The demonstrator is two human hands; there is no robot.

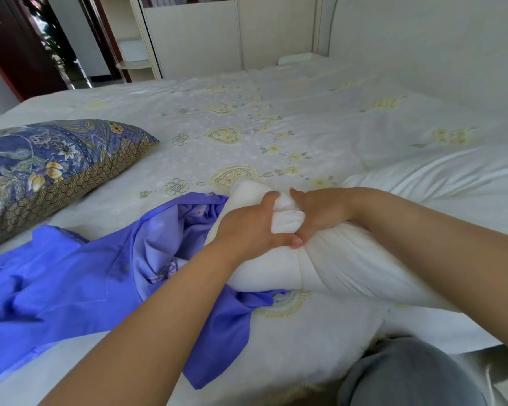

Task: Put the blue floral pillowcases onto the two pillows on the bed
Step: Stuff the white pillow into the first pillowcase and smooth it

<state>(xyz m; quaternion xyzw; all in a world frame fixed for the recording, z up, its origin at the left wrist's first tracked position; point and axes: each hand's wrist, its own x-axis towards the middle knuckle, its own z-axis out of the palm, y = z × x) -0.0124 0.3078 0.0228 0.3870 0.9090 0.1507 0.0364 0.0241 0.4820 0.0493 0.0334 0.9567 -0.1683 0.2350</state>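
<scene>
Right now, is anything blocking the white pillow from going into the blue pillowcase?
Nothing visible. Both the left hand and right hand squeeze the white pillow end right beside the blue pillowcase, whose bunched fabric touches it.

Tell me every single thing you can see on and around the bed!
covered pillow: one, blue floral, bed's left side.
loose pillowcase: one, blue-purple, crumpled in front of it.
bare pillow: one, white, squeezed at one end, beside the pillowcase opening.
bedspread: one, white with yellow hearts, covering the bed.
wardrobe: one, white, beyond the bed.
door: one, dark red, far left.
left hand: grips the pillow's end.
right hand: grips it too.
</scene>
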